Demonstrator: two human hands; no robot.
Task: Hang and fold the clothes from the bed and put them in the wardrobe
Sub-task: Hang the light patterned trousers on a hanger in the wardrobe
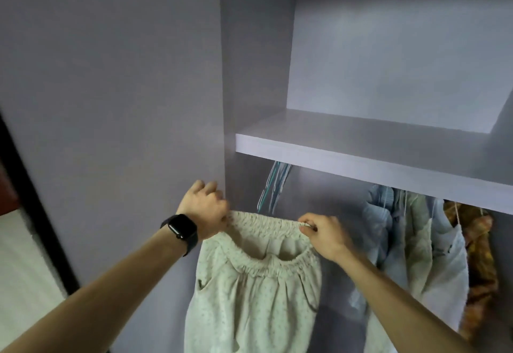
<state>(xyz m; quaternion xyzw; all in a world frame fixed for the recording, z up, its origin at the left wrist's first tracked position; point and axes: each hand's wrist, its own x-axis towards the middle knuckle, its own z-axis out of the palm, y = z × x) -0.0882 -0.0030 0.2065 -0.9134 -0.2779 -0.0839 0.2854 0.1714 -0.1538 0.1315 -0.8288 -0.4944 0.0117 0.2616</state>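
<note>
Inside the wardrobe point(255, 74), a garment point(255, 283) hanging under the shelf point(361, 158).
It is hanging between the left grip point(205, 211) and right grip point(323, 234); hangers point(273, 188) are dangling just behind it, and hung clothes point(416, 241) are sitting to its right.

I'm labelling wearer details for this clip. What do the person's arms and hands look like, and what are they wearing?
The left forearm and right forearm are bare, no sleeves in view. By the left hand, the wrist wears a black watch with a dark rectangular face and black band. The right hand and wrist wear nothing. No gloves on either.
</note>
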